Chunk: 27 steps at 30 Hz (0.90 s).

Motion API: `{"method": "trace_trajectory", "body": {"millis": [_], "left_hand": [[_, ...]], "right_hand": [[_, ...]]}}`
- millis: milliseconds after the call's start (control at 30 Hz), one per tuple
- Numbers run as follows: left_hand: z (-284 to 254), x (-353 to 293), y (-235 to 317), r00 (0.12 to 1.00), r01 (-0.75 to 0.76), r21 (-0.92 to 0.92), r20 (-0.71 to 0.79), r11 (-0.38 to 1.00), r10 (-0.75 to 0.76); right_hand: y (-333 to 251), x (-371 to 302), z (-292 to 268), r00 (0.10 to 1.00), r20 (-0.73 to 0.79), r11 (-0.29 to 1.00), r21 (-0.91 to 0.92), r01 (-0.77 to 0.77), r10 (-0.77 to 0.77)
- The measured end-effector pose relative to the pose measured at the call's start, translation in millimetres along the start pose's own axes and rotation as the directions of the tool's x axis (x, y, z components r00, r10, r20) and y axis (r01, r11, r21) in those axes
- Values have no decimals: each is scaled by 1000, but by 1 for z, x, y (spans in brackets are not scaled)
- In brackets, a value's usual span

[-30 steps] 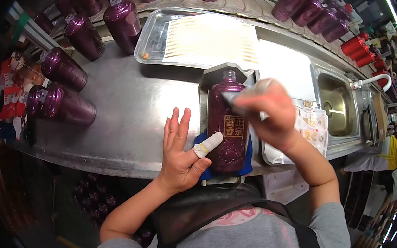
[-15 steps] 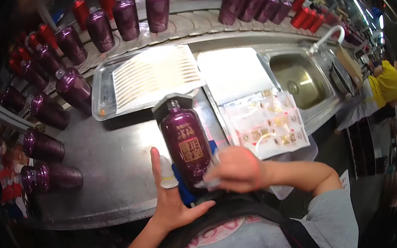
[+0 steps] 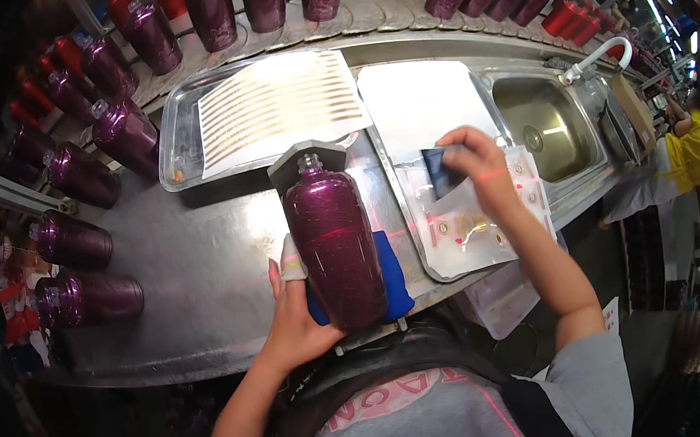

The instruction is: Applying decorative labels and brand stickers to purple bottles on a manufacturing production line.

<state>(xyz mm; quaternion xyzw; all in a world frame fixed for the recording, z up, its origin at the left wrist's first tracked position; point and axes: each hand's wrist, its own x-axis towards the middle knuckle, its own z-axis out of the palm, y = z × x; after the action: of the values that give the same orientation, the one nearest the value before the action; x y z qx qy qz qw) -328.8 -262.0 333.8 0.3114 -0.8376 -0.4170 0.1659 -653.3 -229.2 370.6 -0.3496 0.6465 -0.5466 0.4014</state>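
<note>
A glossy purple bottle (image 3: 336, 250) lies in front of me with its neck pointing away, against a grey angled holder (image 3: 284, 172). A blue cloth (image 3: 395, 278) shows beneath it. My left hand (image 3: 293, 314) is closed on the bottle's lower left side, thumb near the base, a whitish cover on one finger. Farther right, my right hand (image 3: 481, 166) pinches a small dark flat piece (image 3: 441, 173), slightly blurred, whose exact kind I cannot tell. That hand is over a clear sheet of gold and red decals (image 3: 483, 230) lying on a tray (image 3: 423, 260).
Behind the bottle, a clear tray (image 3: 176, 147) bears a sheet of gold strips (image 3: 278, 106). A sink (image 3: 541, 126) with a white faucet (image 3: 606, 55) is at the right. Purple bottles (image 3: 83, 238) stand along the left and on the conveyor (image 3: 389, 22). A person in yellow (image 3: 693, 152) is far right.
My right hand has moved from the bottle to above the decal sheet. The bottle now shows a plain face instead of gold lettering. My left hand has closed in against its side.
</note>
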Motion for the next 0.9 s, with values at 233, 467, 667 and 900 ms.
{"method": "trace_trajectory", "body": {"millis": [233,467,667,900], "left_hand": [[2,8,4,996,92,-226,32,970,-87],[7,15,4,995,84,-276,78,957,-65],[16,8,2,986,155,-380,-4,912,-169],[11,14,7,995,57,-450,-44,891,-86]], "right_hand": [[25,47,20,869,362,332,-818,470,-337],[30,76,8,747,621,56,-759,649,-238],[32,74,17,699,661,-6,-728,686,-272],[15,116,-35,770,-100,507,-804,310,-630]]}}
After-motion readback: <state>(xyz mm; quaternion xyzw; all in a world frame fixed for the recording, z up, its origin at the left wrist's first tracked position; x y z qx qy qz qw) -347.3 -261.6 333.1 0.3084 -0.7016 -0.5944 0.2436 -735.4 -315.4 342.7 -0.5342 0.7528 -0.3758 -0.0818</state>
